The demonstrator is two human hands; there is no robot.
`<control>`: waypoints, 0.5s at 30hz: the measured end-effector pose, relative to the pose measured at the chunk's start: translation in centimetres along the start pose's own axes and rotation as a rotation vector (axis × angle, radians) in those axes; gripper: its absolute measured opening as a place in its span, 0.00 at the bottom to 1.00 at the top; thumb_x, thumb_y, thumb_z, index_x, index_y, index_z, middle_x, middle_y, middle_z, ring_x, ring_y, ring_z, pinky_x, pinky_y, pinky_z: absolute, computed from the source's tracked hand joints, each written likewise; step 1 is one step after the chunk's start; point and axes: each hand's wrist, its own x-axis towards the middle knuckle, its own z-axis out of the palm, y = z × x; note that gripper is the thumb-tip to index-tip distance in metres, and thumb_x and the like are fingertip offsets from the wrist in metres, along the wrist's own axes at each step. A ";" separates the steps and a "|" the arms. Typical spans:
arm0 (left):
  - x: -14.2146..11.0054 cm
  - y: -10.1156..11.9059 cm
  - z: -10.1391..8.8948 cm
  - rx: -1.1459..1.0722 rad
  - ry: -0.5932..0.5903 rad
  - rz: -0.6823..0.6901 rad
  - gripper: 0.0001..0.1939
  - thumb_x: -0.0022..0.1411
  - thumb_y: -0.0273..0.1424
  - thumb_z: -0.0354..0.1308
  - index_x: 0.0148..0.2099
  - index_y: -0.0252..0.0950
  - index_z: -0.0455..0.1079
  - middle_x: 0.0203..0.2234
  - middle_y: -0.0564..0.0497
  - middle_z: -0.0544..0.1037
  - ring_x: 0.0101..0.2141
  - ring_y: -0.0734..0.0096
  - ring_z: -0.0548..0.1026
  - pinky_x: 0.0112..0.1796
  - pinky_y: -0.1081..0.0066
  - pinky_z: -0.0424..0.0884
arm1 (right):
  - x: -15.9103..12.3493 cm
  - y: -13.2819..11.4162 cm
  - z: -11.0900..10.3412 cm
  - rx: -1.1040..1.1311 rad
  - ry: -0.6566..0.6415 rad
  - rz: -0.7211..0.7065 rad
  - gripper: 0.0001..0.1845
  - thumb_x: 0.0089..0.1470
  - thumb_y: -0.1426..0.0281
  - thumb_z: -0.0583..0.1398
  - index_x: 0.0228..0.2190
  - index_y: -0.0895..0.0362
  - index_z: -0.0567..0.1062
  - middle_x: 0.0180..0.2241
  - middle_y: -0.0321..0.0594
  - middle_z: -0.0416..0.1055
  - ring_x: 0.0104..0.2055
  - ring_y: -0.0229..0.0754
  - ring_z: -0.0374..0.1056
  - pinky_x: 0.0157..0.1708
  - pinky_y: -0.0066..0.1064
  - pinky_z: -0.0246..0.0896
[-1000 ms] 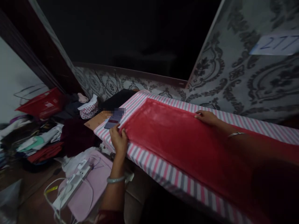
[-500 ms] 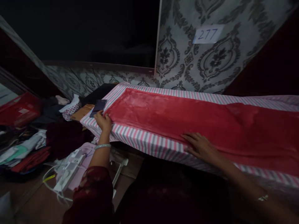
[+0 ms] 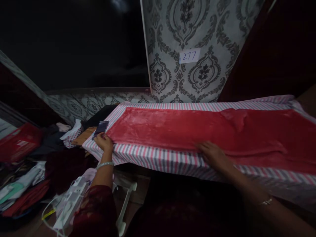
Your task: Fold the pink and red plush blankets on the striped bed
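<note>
A long red plush cloth lies spread on a pink, grey and white striped cover, which drapes over a table-like surface. My left hand rests at the cloth's near left corner, fingers apart, beside a dark phone-like slab. Along the near edge of the red cloth, my right hand lies with its fingers stretched out over the fabric. A raised fold shows in the cloth right of the right hand, and a rumpled patch lies further back.
A large dark television hangs above the surface on patterned wallpaper, beside a paper marked 277. Piled clothes, a red bag and a white power strip with cables lie at lower left.
The view has shifted, so the wall and television sit further left. My right hand has slid slightly right along the near edge. My left hand stays at the corner.
</note>
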 end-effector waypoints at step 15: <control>0.0 -0.5 -0.8 0.133 -0.031 0.005 0.12 0.56 0.25 0.52 0.43 0.34 0.68 0.36 0.46 0.70 0.45 0.57 0.70 0.52 0.58 0.66 | -2.4 1.3 4.1 0.105 0.209 -0.001 0.22 0.58 0.72 0.51 0.49 0.52 0.77 0.44 0.45 0.77 0.45 0.50 0.72 0.45 0.43 0.71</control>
